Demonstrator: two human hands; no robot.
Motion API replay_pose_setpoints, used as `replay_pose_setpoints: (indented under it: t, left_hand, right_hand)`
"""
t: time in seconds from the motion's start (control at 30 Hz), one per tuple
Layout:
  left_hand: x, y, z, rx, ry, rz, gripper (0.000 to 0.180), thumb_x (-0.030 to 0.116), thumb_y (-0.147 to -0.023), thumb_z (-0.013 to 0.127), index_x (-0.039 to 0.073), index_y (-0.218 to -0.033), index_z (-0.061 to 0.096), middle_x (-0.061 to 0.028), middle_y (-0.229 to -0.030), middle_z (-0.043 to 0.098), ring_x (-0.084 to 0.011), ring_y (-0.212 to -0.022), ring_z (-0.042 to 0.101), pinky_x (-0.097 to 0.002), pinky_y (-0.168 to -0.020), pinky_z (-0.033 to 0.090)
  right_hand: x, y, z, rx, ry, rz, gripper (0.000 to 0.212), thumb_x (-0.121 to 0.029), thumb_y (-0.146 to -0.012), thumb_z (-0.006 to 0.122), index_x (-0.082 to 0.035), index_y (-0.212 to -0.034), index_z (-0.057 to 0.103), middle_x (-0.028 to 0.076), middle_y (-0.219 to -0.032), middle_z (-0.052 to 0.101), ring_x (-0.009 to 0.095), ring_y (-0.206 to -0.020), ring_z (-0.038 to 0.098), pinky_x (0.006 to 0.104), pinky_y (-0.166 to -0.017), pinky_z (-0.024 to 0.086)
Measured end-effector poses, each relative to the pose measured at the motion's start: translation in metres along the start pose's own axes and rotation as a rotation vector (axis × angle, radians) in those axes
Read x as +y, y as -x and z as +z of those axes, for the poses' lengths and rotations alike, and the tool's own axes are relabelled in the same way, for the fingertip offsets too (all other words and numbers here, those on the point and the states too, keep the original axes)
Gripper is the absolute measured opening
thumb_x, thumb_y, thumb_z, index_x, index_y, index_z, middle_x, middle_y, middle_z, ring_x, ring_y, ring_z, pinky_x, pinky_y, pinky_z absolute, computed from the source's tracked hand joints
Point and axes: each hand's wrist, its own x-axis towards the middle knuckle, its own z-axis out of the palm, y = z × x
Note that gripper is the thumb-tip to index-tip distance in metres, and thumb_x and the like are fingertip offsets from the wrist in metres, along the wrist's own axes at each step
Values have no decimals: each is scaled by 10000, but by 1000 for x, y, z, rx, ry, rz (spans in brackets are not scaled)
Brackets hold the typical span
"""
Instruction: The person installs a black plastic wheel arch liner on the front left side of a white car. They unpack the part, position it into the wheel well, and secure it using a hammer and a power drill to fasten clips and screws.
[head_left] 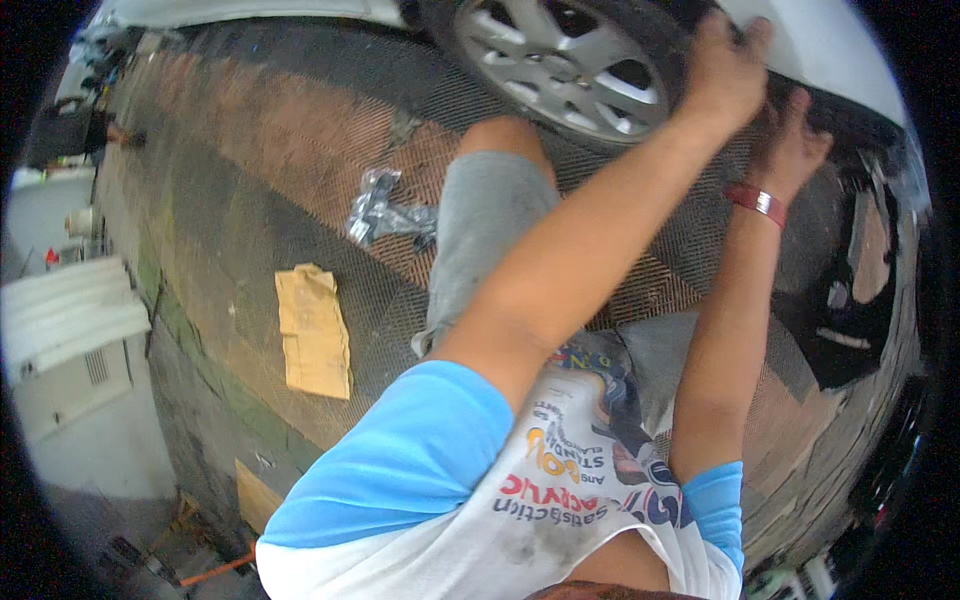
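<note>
Landmark: wheel (562, 68), silver-spoked. White body panel (835, 45) lies right of the wheel, directly beyond both hands. Left hand (728, 80): just right of the wheel's tyre, at the panel's edge, fingers parted; whether it pinches the edge, cannot tell. Right hand (785, 155), red wristband (757, 203) below: farther right of the wheel, under the panel's dark lower edge, fingers apart; grip, cannot tell. Clear plastic bag (375, 215) lies lower left of the wheel; tan paper piece (315, 335), farther lower left of it.
</note>
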Motion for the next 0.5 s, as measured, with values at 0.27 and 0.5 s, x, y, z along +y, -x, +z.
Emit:
replay_pose_setpoints:
  t: [0.27, 0.5]
  left_hand:
    - [-16, 31, -50, -69, -385, 145, 762, 320, -984, 615, -114, -1464, 214, -332, -1397, 491, -381, -1273, 549, -422, -1091, 429]
    - [-12, 148, -371, 307, -661, -215, 289, 219, -972, 662, 16, -1178, 669, -109, -1122, 712, -183, -1024, 662, -323, -924, 510]
  right_hand:
    - [-23, 7, -7, -230, 132, 226, 629, -209, -998, 627, 147, -1374, 270, 393, -1329, 498, 477, -1155, 598, 556, -982, 516]
    - [-62, 45, -93, -357, 527, 454, 742, -430, -1040, 504, 68, -1513, 222, 281, -1461, 468, 414, -1317, 499, 484, -1105, 393]
